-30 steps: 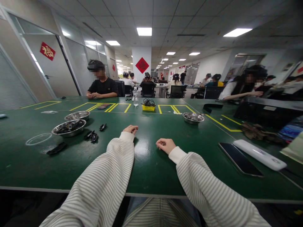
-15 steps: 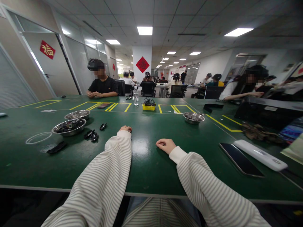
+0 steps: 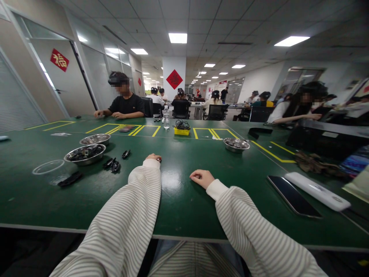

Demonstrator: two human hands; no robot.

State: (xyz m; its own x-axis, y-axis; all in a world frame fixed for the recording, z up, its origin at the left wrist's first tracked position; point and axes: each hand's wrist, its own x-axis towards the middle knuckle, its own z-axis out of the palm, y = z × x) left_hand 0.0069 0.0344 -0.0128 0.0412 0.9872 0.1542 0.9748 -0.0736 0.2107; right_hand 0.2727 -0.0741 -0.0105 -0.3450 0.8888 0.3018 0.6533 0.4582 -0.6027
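Observation:
Both my arms, in striped sleeves, rest on the green table (image 3: 178, 200). My left hand (image 3: 153, 157) lies knuckles up with its fingers curled under, mostly covered by the cuff; what it holds, if anything, is hidden. My right hand (image 3: 201, 178) rests on the table in a loose fist with nothing visible in it. Small black parts (image 3: 113, 165) lie to the left of my left hand, beside a steel bowl (image 3: 84, 154) holding more black parts.
A second steel bowl (image 3: 95, 139) sits behind the first, a third (image 3: 236, 144) at centre right. A clear lid (image 3: 48, 167) and black piece (image 3: 70, 179) lie left. A phone (image 3: 292, 196) and white case (image 3: 317, 191) lie right. Another person (image 3: 123, 102) sits opposite; a bottle (image 3: 166, 117) and yellow tray (image 3: 181, 131) stand mid-table.
My left hand has drawn back slightly and curled further under the cuff. The person opposite has stretched an arm out along the table. My right hand has not moved.

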